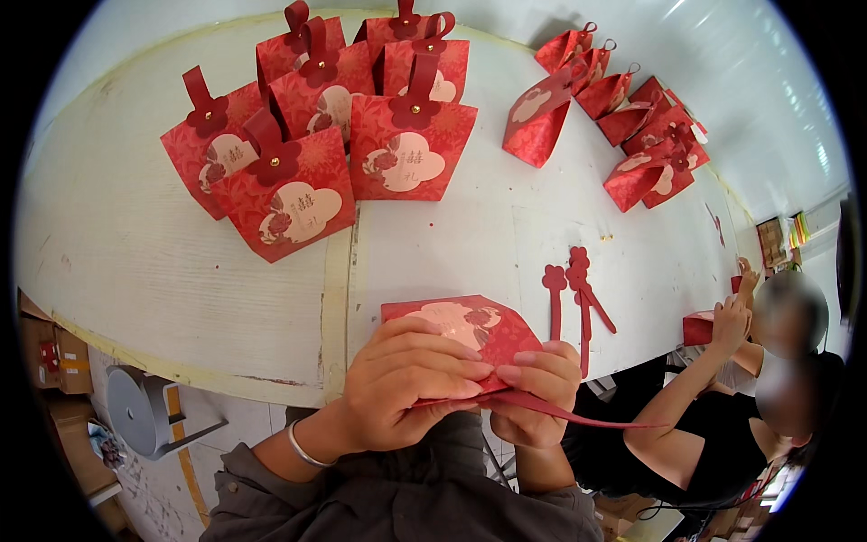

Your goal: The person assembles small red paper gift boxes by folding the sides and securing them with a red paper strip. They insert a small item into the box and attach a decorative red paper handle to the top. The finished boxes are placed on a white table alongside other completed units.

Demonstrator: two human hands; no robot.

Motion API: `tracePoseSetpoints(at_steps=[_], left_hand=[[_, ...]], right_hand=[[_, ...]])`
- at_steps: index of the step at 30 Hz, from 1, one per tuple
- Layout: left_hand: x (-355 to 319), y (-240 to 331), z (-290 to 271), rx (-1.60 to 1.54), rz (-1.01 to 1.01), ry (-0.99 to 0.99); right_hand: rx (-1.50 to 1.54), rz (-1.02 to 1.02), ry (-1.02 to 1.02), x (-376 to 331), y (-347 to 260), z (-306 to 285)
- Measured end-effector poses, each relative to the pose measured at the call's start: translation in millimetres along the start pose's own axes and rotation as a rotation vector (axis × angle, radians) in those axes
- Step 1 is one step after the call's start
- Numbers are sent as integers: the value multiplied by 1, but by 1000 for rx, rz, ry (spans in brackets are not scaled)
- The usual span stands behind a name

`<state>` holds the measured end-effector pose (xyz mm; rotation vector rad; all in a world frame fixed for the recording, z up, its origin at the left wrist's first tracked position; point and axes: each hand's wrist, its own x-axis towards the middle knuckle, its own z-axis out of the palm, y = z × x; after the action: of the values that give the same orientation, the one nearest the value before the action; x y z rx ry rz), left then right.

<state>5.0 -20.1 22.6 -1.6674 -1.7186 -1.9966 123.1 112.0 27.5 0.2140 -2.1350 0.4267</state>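
Hands, left hand (406, 384) and right hand (537, 388), are pinching a flat red gift bag (483, 330) against the counter (181, 271) edge, steadying its strap (578, 415) for folding.

Small packaging workshop: worn white desk (181, 271) carrying finished red gift bags (298, 144) at 12 o'clock, cardboard boxes (54, 357) on the floor at 8 o'clock.

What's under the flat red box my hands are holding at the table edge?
The white table edge lies under the flat red box. The left hand and right hand cover its near part, where a red strap sticks out.
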Motion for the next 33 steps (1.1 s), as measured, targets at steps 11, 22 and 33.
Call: tracePoseSetpoints(at_steps=[11,22,33], left_hand=[[1,6,1,24,-1,-24],[1,15,8,59,53,21],[-12,16,13,124,185,69]], right_hand=[[180,190,24,2,0,-3],[505,642,-218,31,-17,-33],[675,531,-103,26,-22,-48]])
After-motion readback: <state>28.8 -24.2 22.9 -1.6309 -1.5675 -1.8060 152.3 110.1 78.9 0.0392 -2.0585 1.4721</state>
